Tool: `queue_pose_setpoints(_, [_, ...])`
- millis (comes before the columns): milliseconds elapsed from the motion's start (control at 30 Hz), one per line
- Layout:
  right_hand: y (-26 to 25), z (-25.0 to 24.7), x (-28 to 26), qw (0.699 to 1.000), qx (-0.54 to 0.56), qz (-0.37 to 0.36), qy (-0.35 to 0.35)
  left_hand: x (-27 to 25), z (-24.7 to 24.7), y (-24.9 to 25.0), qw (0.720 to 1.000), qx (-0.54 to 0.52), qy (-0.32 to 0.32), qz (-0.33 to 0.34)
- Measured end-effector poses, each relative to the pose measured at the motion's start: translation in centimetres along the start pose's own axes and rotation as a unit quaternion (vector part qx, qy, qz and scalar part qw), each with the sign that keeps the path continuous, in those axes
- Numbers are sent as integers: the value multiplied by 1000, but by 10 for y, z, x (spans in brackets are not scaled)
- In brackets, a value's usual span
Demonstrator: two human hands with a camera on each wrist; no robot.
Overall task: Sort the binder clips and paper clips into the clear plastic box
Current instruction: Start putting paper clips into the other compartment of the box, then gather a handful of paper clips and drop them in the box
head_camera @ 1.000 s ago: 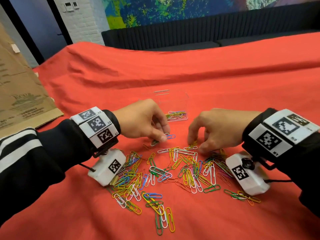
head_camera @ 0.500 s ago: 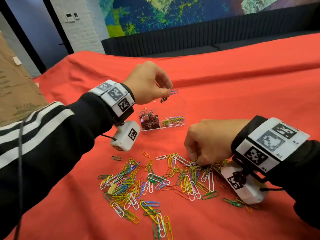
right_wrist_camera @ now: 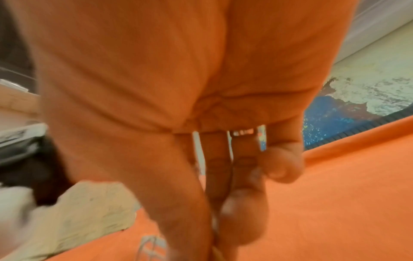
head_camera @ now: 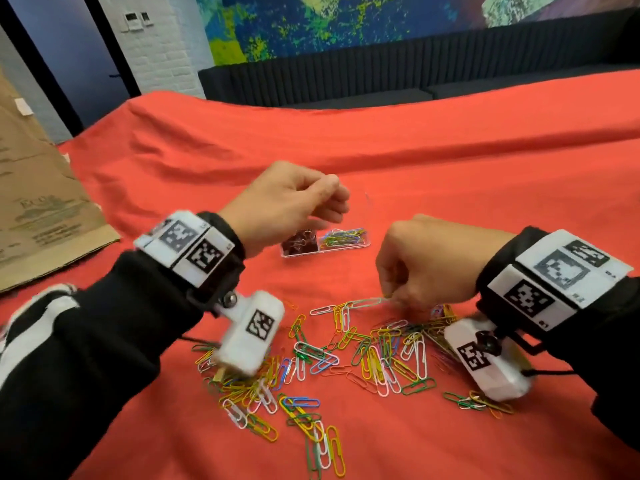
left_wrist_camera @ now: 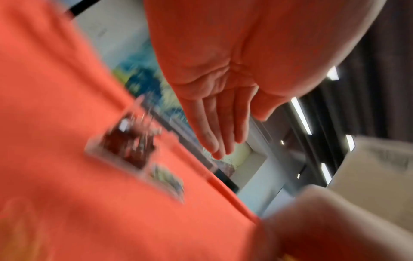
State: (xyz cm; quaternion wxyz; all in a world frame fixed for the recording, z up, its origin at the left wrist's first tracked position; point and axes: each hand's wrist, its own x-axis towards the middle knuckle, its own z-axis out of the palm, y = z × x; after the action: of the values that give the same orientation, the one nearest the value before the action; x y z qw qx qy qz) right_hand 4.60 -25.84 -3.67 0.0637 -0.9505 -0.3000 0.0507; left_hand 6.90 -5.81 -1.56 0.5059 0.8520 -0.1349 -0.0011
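Note:
The clear plastic box (head_camera: pixel 329 251) stands on the red cloth, with dark red binder clips (head_camera: pixel 299 240) in its left compartment and coloured paper clips (head_camera: pixel 344 236) in its right one. My left hand (head_camera: pixel 330 202) hovers just above the box; in the left wrist view its fingers (left_wrist_camera: pixel 214 137) are straight and hold nothing, with the blurred box (left_wrist_camera: pixel 125 150) below. My right hand (head_camera: pixel 391 297) is curled at the far edge of the loose paper clip pile (head_camera: pixel 346 358) and pinches clips, one pale green clip (head_camera: pixel 367 301) sticking out. The right wrist view shows the pinched fingertips (right_wrist_camera: pixel 236 217).
A flat cardboard sheet (head_camera: pixel 41 209) lies at the left edge of the cloth. A dark bench (head_camera: pixel 381 77) runs along the back. Stray clips (head_camera: pixel 478 403) lie near my right wrist camera (head_camera: pixel 485 365). The cloth has folds behind the box.
My left hand carried clips from the pile up over the box and no longer holds them. My right hand closed on clips at the pile and has lifted a little.

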Motion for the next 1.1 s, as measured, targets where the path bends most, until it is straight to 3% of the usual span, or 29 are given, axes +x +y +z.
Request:
queue_pose_setpoints(67, [-2, -5, 0, 999, 19, -4, 36, -24, 6, -2, 982, -168, -10, -83])
queue_pose_setpoints(233, [-31, -24, 4, 964, 181, -62, 186, -47, -2, -8, 877, -438, -52, -189])
queue_pose_setpoints(367, [-64, -32, 23, 940, 231, -86, 235, -58, 3, -11, 813, -547, -57, -188])
queue_pose_setpoints(600, [-86, -33, 40, 970, 149, -48, 189, -62, 8, -29, 723, -677, -4, -141])
queue_pose_setpoints(733, [-70, -40, 27, 956, 169, -55, 233, -57, 1, -41, 706, -689, 63, -151])
queue_pose_setpoints(800, [-61, -34, 19, 978, 129, -43, 158, -56, -5, -46, 704, -691, 72, -147])
queue_pose_setpoints(867, [-55, -17, 13, 998, 42, -25, 29, -56, -9, -49, 705, -688, 80, -149])
queue_pose_setpoints(933, [-52, 1, 10, 997, -33, -41, -62, -55, -11, -50, 708, -685, 79, -153])
queue_pose_setpoints(1000, [-50, 11, 12, 991, -60, -79, -89, -55, -11, -50, 712, -681, 73, -157])
queue_pose_setpoints(1100, [-51, 11, 15, 991, -61, -95, -75, -57, -10, -52, 716, -676, 73, -158])
